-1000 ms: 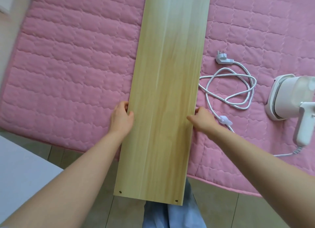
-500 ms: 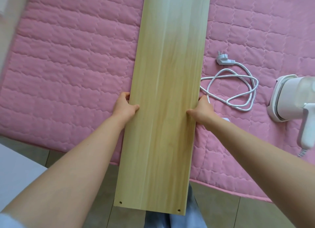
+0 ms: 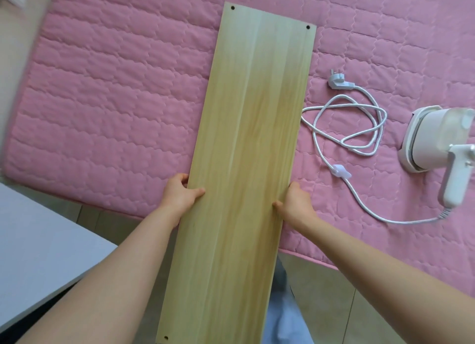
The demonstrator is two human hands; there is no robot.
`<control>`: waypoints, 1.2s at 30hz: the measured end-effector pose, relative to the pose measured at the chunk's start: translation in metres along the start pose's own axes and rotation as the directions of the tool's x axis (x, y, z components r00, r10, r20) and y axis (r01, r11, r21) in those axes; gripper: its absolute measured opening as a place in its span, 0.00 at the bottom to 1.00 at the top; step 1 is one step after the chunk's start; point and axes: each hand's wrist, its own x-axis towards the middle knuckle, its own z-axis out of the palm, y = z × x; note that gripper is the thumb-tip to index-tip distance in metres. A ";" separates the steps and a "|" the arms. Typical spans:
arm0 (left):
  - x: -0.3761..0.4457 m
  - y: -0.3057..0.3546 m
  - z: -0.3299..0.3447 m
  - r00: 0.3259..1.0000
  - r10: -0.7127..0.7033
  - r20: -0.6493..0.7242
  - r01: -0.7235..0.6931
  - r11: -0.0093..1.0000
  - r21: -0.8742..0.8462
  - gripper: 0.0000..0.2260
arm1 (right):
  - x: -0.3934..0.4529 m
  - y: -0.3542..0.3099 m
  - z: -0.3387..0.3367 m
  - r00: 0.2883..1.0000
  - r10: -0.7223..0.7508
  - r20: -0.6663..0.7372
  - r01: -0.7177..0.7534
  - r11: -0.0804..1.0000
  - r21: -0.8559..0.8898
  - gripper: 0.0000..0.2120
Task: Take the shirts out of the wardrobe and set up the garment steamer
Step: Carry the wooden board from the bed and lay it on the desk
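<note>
1. Landmark: the wooden board (image 3: 252, 163), a long pale plank with a small drilled hole at each visible corner. It lies lengthwise across the pink quilted bed (image 3: 115, 99), far end over the quilt, near end overhanging the bed edge toward the person.
2. Left hand (image 3: 180, 194): grips the board's left long edge, thumb on the top face, fingers curled under. Right hand (image 3: 295, 202): grips the right long edge likewise. Gripping opposite edges at one level probably keeps the plank balanced while it is positioned, likely as a firm pressing surface.
3. Garment steamer (image 3: 437, 143): lies on the quilt well to the right of the board, handle pointing toward the near bed edge. Neither hand touches it.
4. Power cord (image 3: 347, 127): loosely looped on the quilt between board and steamer; its plug (image 3: 339, 83) is unplugged, just right of the board.
5. Containers: the steamer's translucent tank is the only one visible; its water level cannot be determined.
6. No shirts or wardrobe are visible.
</note>
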 end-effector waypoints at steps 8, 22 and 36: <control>-0.033 0.006 -0.014 0.995 0.104 -0.011 -0.104 0.995 0.016 0.15 | -0.006 -0.007 -0.027 0.973 -0.137 0.186 0.182 0.951 -0.251 0.07; -0.092 0.023 0.002 0.950 0.306 -0.069 -0.301 0.951 0.069 0.11 | -0.047 -0.085 -0.103 0.625 -0.773 0.112 0.709 0.500 -0.497 0.24; -0.151 0.060 0.036 0.943 0.251 -0.219 -0.206 0.956 0.208 0.09 | -0.031 -0.085 -0.129 0.089 -0.910 0.404 0.657 -0.251 -0.711 0.22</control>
